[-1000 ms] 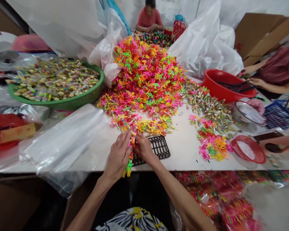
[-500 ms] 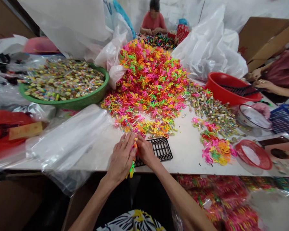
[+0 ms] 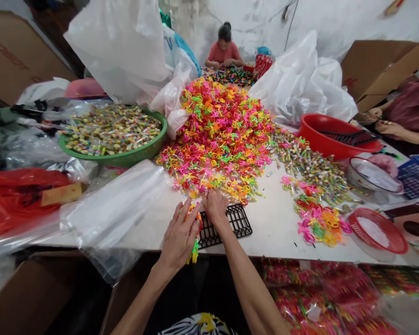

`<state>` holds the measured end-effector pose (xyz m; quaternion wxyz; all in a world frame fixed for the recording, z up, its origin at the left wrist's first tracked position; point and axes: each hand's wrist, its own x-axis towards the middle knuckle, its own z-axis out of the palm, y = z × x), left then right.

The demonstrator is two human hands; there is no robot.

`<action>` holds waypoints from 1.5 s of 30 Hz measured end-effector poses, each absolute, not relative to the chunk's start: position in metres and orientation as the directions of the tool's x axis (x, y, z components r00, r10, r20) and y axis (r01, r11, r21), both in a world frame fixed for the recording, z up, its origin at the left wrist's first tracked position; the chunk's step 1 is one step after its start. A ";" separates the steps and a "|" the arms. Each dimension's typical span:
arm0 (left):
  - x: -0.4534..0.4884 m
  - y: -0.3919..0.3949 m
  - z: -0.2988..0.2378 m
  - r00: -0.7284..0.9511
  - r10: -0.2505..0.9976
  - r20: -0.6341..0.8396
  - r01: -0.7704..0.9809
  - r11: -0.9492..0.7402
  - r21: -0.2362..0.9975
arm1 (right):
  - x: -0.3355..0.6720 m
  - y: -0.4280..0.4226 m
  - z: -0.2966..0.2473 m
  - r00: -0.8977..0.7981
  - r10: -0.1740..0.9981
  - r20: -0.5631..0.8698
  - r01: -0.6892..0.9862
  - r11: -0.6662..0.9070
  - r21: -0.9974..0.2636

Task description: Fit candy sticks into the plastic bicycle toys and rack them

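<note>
My left hand (image 3: 181, 231) lies with fingers stretched and slightly apart over a row of small colourful plastic pieces (image 3: 194, 253), orange, green and yellow. These sit against the left end of a black plastic rack (image 3: 240, 219) with narrow slots. My right hand (image 3: 215, 207) is above the rack's far edge, at the near border of a big pile of bright plastic pieces (image 3: 223, 130). Its fingers are curled downward, and their tips, with whatever they pinch, are hidden.
Small candy-like tubes fill a green basin (image 3: 125, 158) at left; more tubes (image 3: 310, 163) lie right of the pile. A red basin (image 3: 309, 135) holds black racks. Clear plastic bags (image 3: 115, 200) overhang the left table edge. Two people (image 3: 223, 53) work beyond the table and at right.
My right hand has moved from beside my left hand to the pile's edge, uncovering more of the rack. My left fingers have spread a little. The camera view has shifted.
</note>
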<state>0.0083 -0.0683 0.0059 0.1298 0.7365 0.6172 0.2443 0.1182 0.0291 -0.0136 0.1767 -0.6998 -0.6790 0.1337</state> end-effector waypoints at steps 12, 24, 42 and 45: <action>0.007 -0.069 0.010 0.112 0.981 0.161 0.833 -0.181 0.523 | 0.183 -0.015 -0.030 0.016 0.994 -0.105 0.156 -0.106 -0.982; 0.033 0.067 0.051 0.293 0.953 -0.070 0.905 -0.253 0.342 | 0.189 -0.015 -0.032 0.007 0.990 -0.143 0.164 -0.142 -0.976; 0.034 -0.020 0.079 0.280 0.953 -0.119 -0.009 0.127 0.992 | 0.176 -0.040 0.054 -0.061 0.997 0.045 -0.162 0.035 -0.986; 0.031 -0.045 0.088 0.367 0.898 -0.243 -0.339 0.372 0.864 | 0.176 -0.047 0.058 -0.069 0.997 0.026 -0.165 0.014 -0.986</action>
